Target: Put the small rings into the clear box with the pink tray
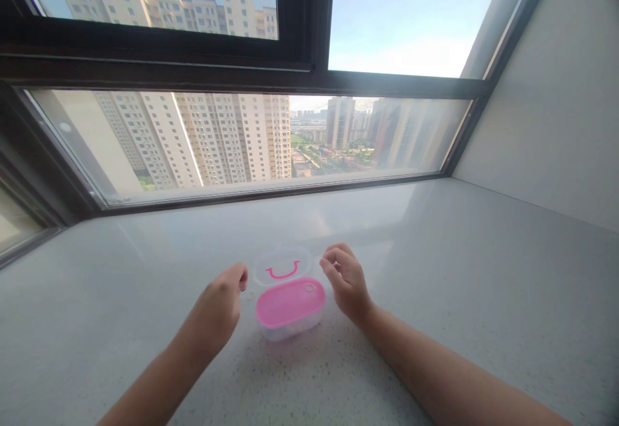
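Note:
An oval plastic box (pixel 290 307) with a pink top and a see-through lower body stands between my hands. Right behind it lies a clear oval lid (pixel 260 274) with a pink curved handle (pixel 283 276). My left hand (pixel 223 302) is closed just left of the box, its fingertips turned in and mostly hidden. To the right of the lid, my right hand (pixel 347 279) is raised with curled fingers and the thumb near the fingertips. Whether either hand holds something small cannot be made out. A tiny pale round thing (pixel 250 296) lies beside my left hand; another pale round spot (pixel 309 288) shows on the pink top.
The box stands on a pale speckled sill (pixel 159 271), which runs back to a dark window frame (pixel 271 189). A white wall (pixel 551 110) closes off the right side. Tall buildings show beyond the glass.

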Demonstrator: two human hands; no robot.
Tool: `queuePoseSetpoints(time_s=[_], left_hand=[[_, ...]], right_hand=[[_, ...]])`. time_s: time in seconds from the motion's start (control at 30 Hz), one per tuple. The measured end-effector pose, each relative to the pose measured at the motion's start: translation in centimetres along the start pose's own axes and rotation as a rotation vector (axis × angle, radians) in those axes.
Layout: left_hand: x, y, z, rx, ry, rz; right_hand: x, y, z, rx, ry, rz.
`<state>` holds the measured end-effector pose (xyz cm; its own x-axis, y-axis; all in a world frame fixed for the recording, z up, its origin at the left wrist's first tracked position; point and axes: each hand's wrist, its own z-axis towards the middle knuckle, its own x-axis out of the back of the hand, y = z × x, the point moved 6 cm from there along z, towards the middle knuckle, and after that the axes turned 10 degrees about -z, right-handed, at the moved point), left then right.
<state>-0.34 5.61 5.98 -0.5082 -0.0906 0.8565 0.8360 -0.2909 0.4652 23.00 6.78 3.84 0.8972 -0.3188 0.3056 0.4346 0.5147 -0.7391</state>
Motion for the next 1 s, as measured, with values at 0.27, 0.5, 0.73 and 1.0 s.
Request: queuePoseSetpoints(time_s=[0.27, 0.5, 0.73, 1.0], left_hand=[[0.8, 0.0, -0.4, 0.04, 0.195, -0.315], [0.6, 1.1, -1.4, 0.024, 0.299, -0.631], [0.3, 4.1, -3.1, -0.102, 0.317, -0.611], [-0.4, 6.0, -4.3, -0.285, 0.309, -0.491]], right_hand=[[-0.8, -0.5, -0.6, 0.116, -0.216, 0.07], [0.5, -2.6, -0.9, 0.246, -0.001, -0.058], [0.0, -6.6, -2.2, 0.507, -0.066, -0.111], [-0.5, -7.6, -3.1, 0.624, -0.112, -0.2]])
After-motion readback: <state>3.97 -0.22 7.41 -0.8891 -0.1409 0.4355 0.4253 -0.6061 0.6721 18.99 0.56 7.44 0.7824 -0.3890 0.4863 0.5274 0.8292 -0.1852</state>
